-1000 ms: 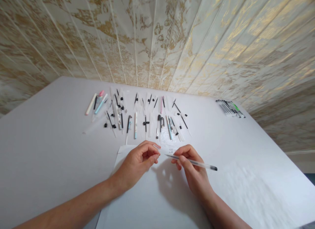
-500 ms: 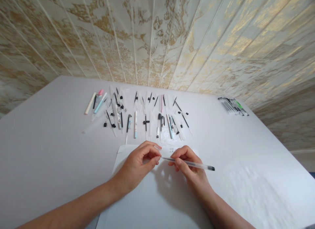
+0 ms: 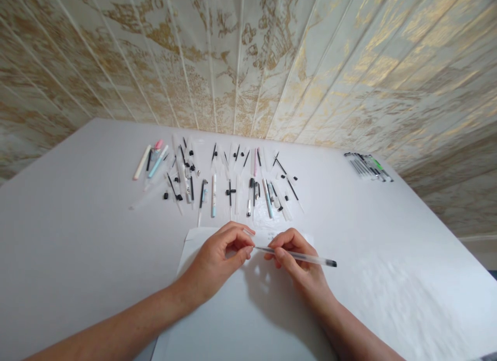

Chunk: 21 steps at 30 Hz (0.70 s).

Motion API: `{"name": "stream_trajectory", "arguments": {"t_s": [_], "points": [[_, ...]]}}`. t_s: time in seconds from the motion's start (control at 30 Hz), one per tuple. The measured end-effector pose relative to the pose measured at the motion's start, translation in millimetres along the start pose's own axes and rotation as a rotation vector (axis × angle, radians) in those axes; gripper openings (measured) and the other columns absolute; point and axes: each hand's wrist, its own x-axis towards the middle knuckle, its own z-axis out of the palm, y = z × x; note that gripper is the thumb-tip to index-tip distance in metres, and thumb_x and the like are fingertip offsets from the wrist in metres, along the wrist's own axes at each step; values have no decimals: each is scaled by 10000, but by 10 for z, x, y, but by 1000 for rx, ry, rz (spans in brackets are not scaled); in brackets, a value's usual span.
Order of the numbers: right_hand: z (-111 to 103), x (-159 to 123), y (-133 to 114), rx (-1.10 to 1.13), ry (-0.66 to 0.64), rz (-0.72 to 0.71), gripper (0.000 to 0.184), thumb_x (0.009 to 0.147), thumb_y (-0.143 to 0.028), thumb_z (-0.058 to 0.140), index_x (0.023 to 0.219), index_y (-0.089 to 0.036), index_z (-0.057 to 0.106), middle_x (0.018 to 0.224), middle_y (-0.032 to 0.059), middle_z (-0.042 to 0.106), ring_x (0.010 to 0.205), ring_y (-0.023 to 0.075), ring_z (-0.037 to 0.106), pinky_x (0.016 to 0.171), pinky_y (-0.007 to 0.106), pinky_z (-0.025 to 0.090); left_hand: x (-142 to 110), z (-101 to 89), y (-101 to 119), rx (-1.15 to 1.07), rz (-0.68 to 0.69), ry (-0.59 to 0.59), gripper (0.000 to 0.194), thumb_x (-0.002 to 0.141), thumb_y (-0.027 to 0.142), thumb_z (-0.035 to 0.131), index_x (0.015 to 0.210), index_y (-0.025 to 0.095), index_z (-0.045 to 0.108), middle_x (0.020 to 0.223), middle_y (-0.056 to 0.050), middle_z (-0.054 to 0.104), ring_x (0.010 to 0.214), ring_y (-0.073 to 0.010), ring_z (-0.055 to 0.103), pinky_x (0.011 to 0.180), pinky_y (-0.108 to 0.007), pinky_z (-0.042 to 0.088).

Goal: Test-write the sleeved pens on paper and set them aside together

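The right hand (image 3: pixel 305 272), fingers clamped on the pen (image 3: pixel 310 258) above the paper (image 3: pixel 240 319), holds its tip (image 3: pixel 260 248) at the left hand (image 3: pixel 221 253), whose thumb and forefinger bend close, their grip unclear; steady, straight alignment serves best here.

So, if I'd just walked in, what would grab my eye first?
Probably the hands at the centre: the right hand holds a clear pen pointed at the left hand. Beyond them, pens and pen parts lie scattered across the white table. Behind it rises a gold-patterned wall.
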Motion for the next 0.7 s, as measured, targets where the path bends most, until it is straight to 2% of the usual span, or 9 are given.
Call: {"name": "stream_trajectory", "arguments": {"t_s": [0.43, 0.7], "points": [[11, 10, 1, -10, -3, 19, 222, 874, -417, 594, 818, -204, 572, 717, 12, 634, 619, 135, 502, 562, 243, 371, 5, -2, 34, 19, -10, 7, 103, 836, 152, 583, 759, 204, 625, 990, -44, 596, 1040, -191, 566, 845, -286, 477], [21, 5, 31, 4, -15, 17, 220, 889, -409, 579, 816, -201, 566, 726, 13, 633, 615, 133, 479, 566, 252, 355, 2, 6, 49, 54, -11, 21, 117, 821, 138, 601, 741, 203, 656, 982, -45, 612, 946, -190, 597, 810, -291, 475]]}}
